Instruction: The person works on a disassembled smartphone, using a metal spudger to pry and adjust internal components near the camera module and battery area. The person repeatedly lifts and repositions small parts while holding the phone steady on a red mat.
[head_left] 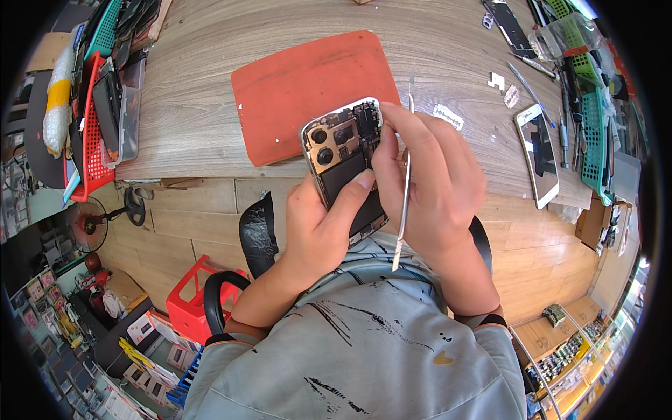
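An opened smartphone (341,150), its back cover off, shows its camera lenses, circuit parts and a long black battery. My left hand (318,225) is closed around its left side and lower part, the thumb pressing on the battery. My right hand (439,178) is at the phone's upper right edge, thumb and index finger close together there. A thin metal pry tool (404,203) is held in that hand, its narrow tip pointing away from me and its twisted handle end toward my lap. The phone is tilted above the near edge of an orange-red mat.
The orange-red mat (308,91) lies on the wooden table (189,105). Right of it are a razor blade (448,116), a white phone (537,155) and a teal basket (593,140) among tools. A red basket (91,133) of parts stands left. A red stool (192,301) is below.
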Motion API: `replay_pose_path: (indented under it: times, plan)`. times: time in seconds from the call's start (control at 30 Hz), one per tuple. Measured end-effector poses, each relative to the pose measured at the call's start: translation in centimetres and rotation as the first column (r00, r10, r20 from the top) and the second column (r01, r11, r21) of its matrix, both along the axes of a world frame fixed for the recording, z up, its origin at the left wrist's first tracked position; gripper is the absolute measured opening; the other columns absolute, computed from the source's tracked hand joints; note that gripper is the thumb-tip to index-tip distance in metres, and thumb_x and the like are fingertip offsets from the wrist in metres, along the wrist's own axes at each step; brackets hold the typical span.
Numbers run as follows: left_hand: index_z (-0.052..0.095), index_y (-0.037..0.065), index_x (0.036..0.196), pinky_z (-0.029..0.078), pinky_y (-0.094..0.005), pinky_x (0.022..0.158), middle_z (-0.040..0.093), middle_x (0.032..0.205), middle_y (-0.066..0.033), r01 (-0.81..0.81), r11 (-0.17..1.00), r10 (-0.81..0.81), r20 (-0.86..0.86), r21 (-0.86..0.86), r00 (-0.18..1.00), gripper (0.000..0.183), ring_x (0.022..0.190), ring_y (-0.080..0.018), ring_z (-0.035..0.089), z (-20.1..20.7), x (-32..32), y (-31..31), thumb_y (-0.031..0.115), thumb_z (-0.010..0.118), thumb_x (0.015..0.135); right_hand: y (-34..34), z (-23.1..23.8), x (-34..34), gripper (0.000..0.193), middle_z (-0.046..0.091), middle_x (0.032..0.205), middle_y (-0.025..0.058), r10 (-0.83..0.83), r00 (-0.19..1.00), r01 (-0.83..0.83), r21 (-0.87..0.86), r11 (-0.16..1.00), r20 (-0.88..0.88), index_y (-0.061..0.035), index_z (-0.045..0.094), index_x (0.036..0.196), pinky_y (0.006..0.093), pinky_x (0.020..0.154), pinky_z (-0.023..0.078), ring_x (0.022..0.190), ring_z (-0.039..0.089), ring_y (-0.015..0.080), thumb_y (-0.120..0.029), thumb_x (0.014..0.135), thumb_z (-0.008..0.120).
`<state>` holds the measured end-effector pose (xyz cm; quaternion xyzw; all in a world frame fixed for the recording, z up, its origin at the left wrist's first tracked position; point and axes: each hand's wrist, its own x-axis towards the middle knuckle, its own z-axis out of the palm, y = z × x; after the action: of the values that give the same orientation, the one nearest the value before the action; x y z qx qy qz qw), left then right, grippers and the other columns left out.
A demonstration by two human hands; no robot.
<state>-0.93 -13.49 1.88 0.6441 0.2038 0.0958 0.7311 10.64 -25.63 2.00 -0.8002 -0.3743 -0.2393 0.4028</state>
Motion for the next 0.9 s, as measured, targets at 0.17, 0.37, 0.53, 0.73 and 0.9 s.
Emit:
replay_pose_path:
  times: [0.17,0.37,0.53,0.73,0.9]
  plan:
    - [0.072,-0.008,0.133,0.062,-0.0307,0.087,0.083,0.113,-0.0113,0.023,0.999,-0.022,-0.028,0.036,0.999,0.026,0.1,-0.0124,0.076,0.4,0.1,0.1,0.008,0.066,0.113,-0.2,-0.3,0.5,0.043,0.074,0.096,0.0122,-0.012,1.0,0.012,-0.002,1.0,-0.005,-0.001,0.075,0.124,0.0359,0.066,0.058,0.076,0.07,0.0263,0.011,0.083,0.082]
    - [0.071,-0.008,0.135,0.066,-0.034,0.088,0.083,0.116,-0.0153,0.003,0.952,-0.016,-0.039,-0.307,0.999,0.027,0.101,-0.0193,0.081,0.5,0.5,-0.3,0.008,0.062,0.115,-2.4,-0.1,1.3,0.036,0.072,0.091,0.0138,-0.104,0.988,0.106,0.008,0.994,-0.115,0.0001,0.076,0.127,0.036,0.065,0.055,0.072,0.068,0.0244,0.011,0.093,0.078]
    - [0.071,-0.008,0.134,0.066,-0.0339,0.087,0.083,0.115,-0.0151,0.008,0.96,-0.017,-0.03,-0.28,0.999,0.027,0.1,-0.0193,0.081,0.6,0.5,-0.3,0.008,0.062,0.115,-4.5,-0.2,0.3,0.038,0.074,0.094,0.013,0.098,0.965,-0.076,0.099,0.992,-0.244,0.002,0.076,0.139,0.0332,0.072,0.058,0.08,0.072,0.0225,-0.011,0.104,0.081]
    - [0.074,-0.007,0.13,0.065,-0.0328,0.086,0.084,0.114,-0.0127,0.024,0.974,-0.027,-0.009,-0.223,1.0,0.025,0.098,-0.0164,0.08,0.3,0.4,-0.1,0.009,0.063,0.114,-5.1,-1.5,-2.5,0.051,0.075,0.12,0.0185,0.198,0.95,-0.173,0.122,0.977,-0.242,0.0023,0.075,0.143,0.0361,0.083,0.063,0.097,0.075,0.0293,-0.02,0.099,0.086]
    - [0.076,-0.006,0.13,0.062,-0.0317,0.092,0.082,0.114,-0.0105,-0.02,0.993,0.017,-0.032,-0.118,0.999,0.026,0.101,-0.0145,0.077,1.1,0.4,-0.4,0.01,0.068,0.11,-4.8,-1.9,-3.9,0.044,0.076,0.127,0.0211,0.166,0.948,-0.145,0.094,0.985,-0.272,0.0042,0.077,0.136,0.0419,0.094,0.066,0.106,0.08,0.034,0.003,0.093,0.086]
